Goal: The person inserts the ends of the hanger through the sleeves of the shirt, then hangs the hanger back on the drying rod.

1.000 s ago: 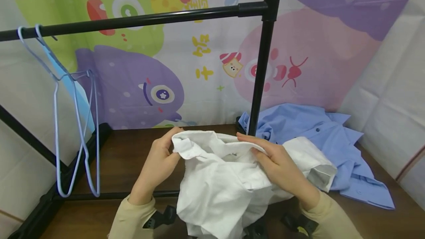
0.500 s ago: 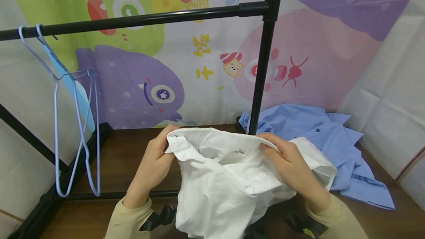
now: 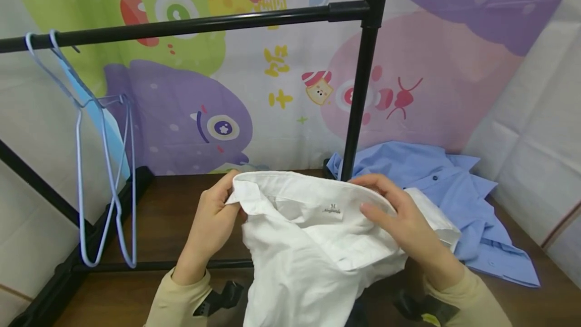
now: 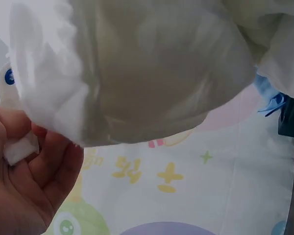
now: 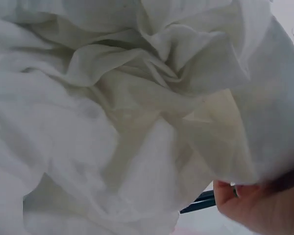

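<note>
A white shirt (image 3: 308,271) hangs between both hands, its collar (image 3: 290,181) raised and spread towards me. Inside the collar a sewn label (image 3: 333,211) with an M is visible. At the collar's left end, my left hand (image 3: 210,223) pinches the cloth between thumb and fingers. My right hand (image 3: 410,231) holds the collar's right part, thumb on the inner face and fingers partly hidden behind it. In the left wrist view, folded white cloth shows between the fingers of the left hand (image 4: 27,181). The right wrist view is mostly filled by crumpled shirt fabric (image 5: 137,112).
A black garment rack (image 3: 204,25) stands over the brown table (image 3: 177,206). Two light blue hangers (image 3: 106,165) hang at its left end. Behind the rack's upright (image 3: 358,90), a crumpled blue shirt (image 3: 422,180) lies at the right. A printed cartoon curtain (image 3: 290,130) covers the back.
My right hand has shifted rightwards along the collar, and its thumb shows more clearly. The collar is spread wider, exposing the label. The left hand has moved slightly.
</note>
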Available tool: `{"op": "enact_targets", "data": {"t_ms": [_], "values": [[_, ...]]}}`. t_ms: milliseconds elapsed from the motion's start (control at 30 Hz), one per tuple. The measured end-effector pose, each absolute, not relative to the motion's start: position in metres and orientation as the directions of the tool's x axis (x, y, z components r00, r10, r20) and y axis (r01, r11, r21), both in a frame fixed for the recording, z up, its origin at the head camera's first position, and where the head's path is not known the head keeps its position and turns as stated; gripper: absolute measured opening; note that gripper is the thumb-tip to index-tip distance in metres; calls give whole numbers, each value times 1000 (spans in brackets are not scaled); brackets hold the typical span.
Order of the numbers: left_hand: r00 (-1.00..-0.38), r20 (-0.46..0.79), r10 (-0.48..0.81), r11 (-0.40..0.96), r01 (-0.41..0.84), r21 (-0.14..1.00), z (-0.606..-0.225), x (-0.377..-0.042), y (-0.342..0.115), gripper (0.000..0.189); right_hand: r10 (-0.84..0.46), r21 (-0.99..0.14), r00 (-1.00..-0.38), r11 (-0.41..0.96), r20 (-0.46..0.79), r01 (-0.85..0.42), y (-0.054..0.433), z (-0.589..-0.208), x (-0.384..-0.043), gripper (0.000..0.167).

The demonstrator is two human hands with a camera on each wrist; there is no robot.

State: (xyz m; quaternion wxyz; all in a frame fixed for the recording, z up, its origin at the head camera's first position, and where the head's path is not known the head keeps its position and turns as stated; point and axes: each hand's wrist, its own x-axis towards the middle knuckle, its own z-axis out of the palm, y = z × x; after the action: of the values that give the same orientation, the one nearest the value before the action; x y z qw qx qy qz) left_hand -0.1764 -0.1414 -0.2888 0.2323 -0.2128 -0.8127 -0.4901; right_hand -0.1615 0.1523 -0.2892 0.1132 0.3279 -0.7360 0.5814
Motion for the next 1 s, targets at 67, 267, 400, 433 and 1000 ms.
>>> {"op": "enact_targets", "data": {"t_ms": [67, 267, 400, 433, 1000], "values": [[-817, 568, 93, 417, 550, 723, -288, -177, -141, 29, -405, -808, -740, 7, 536, -589, 155, -288, -161, 39], [-847, 532, 13, 425, 486, 763, -290, -181, -143, 26, -525, -710, -510, -309, 682, -633, 162, -294, -169, 63], [-853, 522, -25, 483, 447, 753, -292, -184, -145, 22, -577, -560, -273, -405, 770, -723, 159, -296, -172, 67], [-855, 518, -38, 497, 433, 752, -293, -185, -145, 22, -585, -533, -242, -394, 774, -749, 158, -296, -171, 66], [-865, 497, -66, 348, 447, 824, -291, -182, -143, 22, -232, -516, -494, -43, 838, -856, 130, -312, -168, 64]]}}
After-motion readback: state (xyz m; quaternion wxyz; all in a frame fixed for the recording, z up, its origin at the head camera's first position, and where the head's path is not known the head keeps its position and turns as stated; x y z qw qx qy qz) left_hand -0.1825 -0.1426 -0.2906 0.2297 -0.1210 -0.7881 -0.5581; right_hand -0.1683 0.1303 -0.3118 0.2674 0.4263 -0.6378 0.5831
